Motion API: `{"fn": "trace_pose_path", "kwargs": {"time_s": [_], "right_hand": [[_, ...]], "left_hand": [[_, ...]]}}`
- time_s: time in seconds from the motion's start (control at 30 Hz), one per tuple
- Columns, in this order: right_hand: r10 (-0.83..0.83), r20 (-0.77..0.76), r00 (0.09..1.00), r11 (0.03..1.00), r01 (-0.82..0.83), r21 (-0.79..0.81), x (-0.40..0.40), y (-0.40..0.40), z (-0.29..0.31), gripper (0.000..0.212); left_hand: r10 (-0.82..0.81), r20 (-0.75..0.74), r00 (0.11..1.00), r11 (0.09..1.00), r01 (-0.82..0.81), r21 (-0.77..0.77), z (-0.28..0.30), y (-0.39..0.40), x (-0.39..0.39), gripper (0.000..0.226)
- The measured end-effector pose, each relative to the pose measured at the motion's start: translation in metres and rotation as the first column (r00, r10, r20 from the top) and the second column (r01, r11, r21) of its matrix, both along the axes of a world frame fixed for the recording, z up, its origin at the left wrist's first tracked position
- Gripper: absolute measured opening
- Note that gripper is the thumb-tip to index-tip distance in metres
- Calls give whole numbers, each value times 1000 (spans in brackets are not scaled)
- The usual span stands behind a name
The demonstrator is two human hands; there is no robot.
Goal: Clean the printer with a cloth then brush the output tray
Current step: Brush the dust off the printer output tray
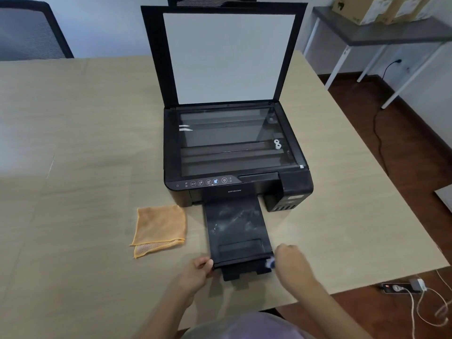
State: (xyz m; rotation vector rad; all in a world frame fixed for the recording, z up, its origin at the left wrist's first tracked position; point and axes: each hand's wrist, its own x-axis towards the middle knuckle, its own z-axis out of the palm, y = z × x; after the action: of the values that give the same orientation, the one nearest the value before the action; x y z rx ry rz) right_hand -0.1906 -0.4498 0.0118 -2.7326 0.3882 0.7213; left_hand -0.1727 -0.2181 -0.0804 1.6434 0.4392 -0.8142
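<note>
A black printer [234, 152] stands on the table with its scanner lid [227, 55] raised upright. Its output tray [236, 228] is pulled out toward me and carries white dust smears. My left hand [195, 272] pinches the tray's front left corner. My right hand [292, 261] is at the tray's front right corner, closed around a small brush [270, 263] of which only a blue-white tip shows. An orange cloth [159, 228] lies flat on the table, left of the tray.
The tan table [85, 143] ends close on the right, above a dark floor. A power strip [401, 287] with white cables lies on the floor at the lower right. An office chair [29, 33] stands at the far left, and a side table with boxes [381, 28] at the far right.
</note>
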Motion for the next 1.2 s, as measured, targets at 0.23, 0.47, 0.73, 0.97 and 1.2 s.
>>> {"fn": "trace_pose_path", "kwargs": {"time_s": [0.23, 0.47, 0.73, 0.97, 1.2], "right_hand": [[56, 359, 932, 948, -162, 273, 34, 71, 13, 26], [111, 208, 972, 988, -130, 78, 46, 32, -29, 29], [123, 371, 921, 929, -238, 282, 52, 71, -2, 23], [-48, 251, 967, 998, 59, -38, 69, -2, -32, 25], [70, 435, 898, 955, -187, 232, 75, 70, -13, 26]], "left_hand": [[-35, 2, 999, 999, 35, 26, -1, 4, 1, 24], [-77, 21, 997, 996, 76, 51, -1, 6, 2, 25], [-73, 24, 997, 996, 71, 53, -1, 5, 2, 26], [-121, 24, 992, 990, 118, 79, -8, 7, 7, 25], [-133, 60, 989, 987, 126, 103, -1, 8, 7, 31]]}}
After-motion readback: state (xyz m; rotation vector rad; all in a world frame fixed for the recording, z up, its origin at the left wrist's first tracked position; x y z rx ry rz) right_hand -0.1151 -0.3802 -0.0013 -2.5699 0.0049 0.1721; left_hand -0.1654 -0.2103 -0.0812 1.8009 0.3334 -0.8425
